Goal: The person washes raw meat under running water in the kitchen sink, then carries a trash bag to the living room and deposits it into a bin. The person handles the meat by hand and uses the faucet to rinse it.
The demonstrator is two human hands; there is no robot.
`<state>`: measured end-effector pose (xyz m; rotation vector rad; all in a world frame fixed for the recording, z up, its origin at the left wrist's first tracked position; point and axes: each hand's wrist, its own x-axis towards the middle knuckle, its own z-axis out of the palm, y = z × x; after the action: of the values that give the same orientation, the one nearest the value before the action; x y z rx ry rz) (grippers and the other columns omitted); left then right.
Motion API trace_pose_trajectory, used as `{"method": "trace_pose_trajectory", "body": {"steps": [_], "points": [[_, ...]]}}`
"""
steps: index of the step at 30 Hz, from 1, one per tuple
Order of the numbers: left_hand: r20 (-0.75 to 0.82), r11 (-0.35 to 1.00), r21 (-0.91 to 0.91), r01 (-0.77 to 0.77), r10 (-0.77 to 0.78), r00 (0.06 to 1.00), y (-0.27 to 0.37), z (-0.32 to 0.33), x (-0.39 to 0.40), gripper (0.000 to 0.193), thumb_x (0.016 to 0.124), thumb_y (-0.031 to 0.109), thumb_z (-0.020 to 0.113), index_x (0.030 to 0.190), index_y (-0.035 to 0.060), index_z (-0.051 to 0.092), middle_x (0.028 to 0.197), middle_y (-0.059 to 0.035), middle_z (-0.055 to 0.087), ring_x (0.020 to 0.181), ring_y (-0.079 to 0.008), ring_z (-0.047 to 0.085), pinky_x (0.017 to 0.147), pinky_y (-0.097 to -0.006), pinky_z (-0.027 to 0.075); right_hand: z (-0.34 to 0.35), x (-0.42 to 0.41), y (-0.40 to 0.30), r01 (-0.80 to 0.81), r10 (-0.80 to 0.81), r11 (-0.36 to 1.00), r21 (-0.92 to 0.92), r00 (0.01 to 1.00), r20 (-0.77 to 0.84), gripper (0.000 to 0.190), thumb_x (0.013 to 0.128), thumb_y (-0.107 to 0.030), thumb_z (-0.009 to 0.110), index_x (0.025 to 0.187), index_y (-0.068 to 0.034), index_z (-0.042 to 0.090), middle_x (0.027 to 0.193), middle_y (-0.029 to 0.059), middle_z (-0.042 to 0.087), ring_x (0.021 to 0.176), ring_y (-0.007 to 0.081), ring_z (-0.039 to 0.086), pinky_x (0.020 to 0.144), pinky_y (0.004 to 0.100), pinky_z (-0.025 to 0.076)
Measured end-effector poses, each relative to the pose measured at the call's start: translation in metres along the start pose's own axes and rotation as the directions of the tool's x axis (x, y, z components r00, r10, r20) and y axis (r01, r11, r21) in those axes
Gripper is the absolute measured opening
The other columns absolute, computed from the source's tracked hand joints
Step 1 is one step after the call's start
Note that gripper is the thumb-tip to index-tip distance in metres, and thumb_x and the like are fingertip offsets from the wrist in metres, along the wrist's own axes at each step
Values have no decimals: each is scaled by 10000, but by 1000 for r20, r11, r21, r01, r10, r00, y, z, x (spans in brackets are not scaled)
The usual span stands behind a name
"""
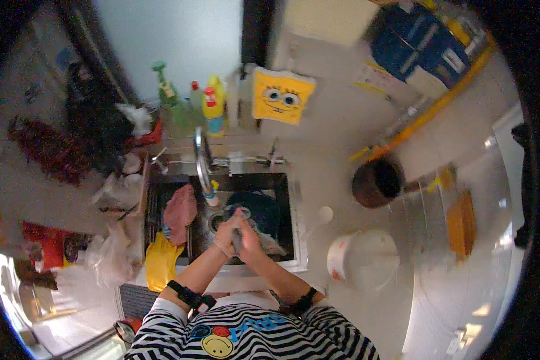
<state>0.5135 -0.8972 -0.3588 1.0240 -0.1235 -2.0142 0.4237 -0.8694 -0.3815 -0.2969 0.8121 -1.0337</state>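
My left hand (pixel 226 237) and my right hand (pixel 249 238) are pressed together over the sink basin (pixel 202 249), fingers pointing away from me. Something greyish shows between the palms, but blur hides whether it is held. Just past the fingertips lies a small, pale rounded thing, too blurred to name. A dark, rounded vessel or cloth (pixel 261 209) sits in the basin behind and right of my hands. The curved metal faucet (pixel 200 157) reaches over the basin from the back. A pink cloth (pixel 181 213) hangs at the left side, above a yellow cloth or glove (pixel 161 263) on the front edge.
Several bottles, including a green spray bottle (pixel 165 87) and a yellow one (pixel 213 105), line the back. A yellow cartoon-face sponge or cloth (pixel 282 99) is behind the sink. At right stand a white round container (pixel 373 258) and a brown pot (pixel 364 184). Plastic bags (pixel 110 256) lie left.
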Motion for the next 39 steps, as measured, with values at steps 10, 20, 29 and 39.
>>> {"method": "trace_pose_trajectory", "body": {"steps": [10, 20, 29, 39], "points": [[-221, 961, -129, -244, 212, 952, -31, -20, 25, 416, 824, 505, 629, 936, 105, 608, 774, -38, 576, 623, -155, 528, 547, -283, 434, 4, -15, 12, 332, -333, 319, -888, 916, 223, 698, 945, -409, 435, 1422, 19, 156, 1421, 259, 277, 1299, 337, 317, 1053, 369, 279], [348, 968, 176, 177, -229, 909, 11, 22, 19, 479, 882, 490, 543, 1109, 70, 579, 991, -57, 624, 850, -200, 602, 650, -318, 499, -16, -46, -54, 235, -271, 961, -147, 913, -307, 594, 905, -379, 560, 1347, -57, 330, 1234, 94, 463, 1141, 218, 484, 937, 322, 414], [90, 994, 4, 107, -107, 990, -30, 50, -3, 445, 915, 403, 539, 1217, 77, 522, 1192, -70, 563, 1040, -199, 555, 881, -335, 453, -21, -11, -29, 421, -390, 905, 63, 879, -276, 338, 887, -246, 570, 1177, -92, 490, 1096, 77, 575, 949, 230, 575, 823, 350, 481], [404, 160, 893, -420, 123, 906, -38, 38, -21, 463, 990, 297, 376, 1399, 86, 322, 1367, -124, 419, 1211, -297, 456, 894, -386, 458, -79, 59, -35, 428, -373, 904, 16, 805, -462, 248, 883, -308, 470, 977, -99, 566, 900, 47, 596, 713, 186, 561, 529, 375, 485]]}}
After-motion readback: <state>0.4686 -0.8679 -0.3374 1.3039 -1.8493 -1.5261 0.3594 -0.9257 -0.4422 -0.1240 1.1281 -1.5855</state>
